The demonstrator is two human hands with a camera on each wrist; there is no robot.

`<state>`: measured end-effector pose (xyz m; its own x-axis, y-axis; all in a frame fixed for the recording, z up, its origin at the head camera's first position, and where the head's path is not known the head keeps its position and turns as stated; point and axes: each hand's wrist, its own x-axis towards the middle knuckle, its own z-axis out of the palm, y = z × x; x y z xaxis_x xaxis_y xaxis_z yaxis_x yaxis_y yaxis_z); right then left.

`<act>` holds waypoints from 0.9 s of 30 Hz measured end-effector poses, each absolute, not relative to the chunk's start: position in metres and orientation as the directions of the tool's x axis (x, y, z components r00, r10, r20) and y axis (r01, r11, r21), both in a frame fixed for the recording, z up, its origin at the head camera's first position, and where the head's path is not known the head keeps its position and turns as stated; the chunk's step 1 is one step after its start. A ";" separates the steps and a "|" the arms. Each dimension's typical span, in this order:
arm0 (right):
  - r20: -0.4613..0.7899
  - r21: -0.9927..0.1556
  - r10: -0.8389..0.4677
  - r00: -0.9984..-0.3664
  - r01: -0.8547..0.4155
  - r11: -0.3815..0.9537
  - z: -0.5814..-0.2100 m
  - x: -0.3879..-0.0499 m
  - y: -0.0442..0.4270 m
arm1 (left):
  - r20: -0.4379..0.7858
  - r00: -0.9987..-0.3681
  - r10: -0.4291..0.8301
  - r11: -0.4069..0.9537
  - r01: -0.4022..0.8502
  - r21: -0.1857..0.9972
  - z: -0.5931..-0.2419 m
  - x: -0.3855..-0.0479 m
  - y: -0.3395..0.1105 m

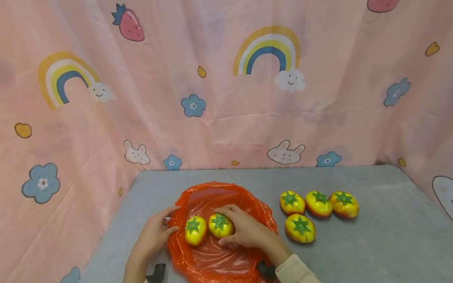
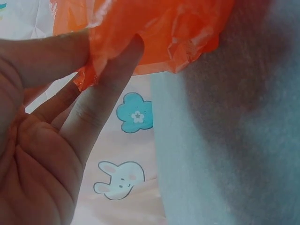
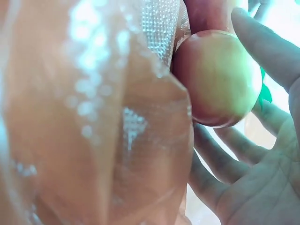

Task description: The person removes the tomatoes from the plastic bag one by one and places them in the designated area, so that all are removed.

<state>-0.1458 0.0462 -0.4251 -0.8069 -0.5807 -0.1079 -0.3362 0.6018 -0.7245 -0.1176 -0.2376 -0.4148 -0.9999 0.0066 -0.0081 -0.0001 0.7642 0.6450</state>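
Gripping the held fruit [image 1: 221, 226], right hand [image 1: 245, 228] has fingers round its far side and thumb at its near side. This fruit sits about mid-bag, yellow with a green star leaf on top. Second fruit [image 1: 196, 231] lies just left of it, same look, also inside the rim of the bag [image 1: 226, 257]. Bag is red-orange, thin, spread roughly round on the tabletop [image 1: 382, 247], edge crumpled. Left hand [image 1: 153, 236] is at the bag's left edge, grasp relaxed, thumb and fingers apart, touching the plastic; left wrist view shows film across the thumb tip. Four more fruits on the tabletop right of the bag: far row of three, left one [image 1: 292, 203], middle one [image 1: 319, 204], right one [image 1: 344, 205], set close together; near one [image 1: 300, 228] in front of the left pair. Black pieces by both wrists, left piece [image 1: 157, 272], right piece [image 1: 266, 271]. Pale sleeve [image 1: 295, 271] on right arm. Pink curtain [image 1: 226, 133] at far side, rainbows, flowers, rabbits.
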 end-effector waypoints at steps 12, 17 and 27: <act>-0.127 -0.733 -0.568 -0.813 -0.309 0.606 -0.425 -0.143 0.047 | -0.031 -1.000 -0.003 0.752 -0.022 0.659 -0.415 -0.117 -0.237; -0.139 -0.738 -0.550 -0.824 -0.284 0.612 -0.425 -0.142 0.047 | -0.036 -0.999 -0.006 0.749 -0.028 0.662 -0.415 -0.117 -0.237; -0.154 -0.744 -0.513 -0.844 -0.243 0.622 -0.429 -0.141 0.046 | -0.026 -1.000 0.000 0.759 -0.017 0.651 -0.416 -0.116 -0.239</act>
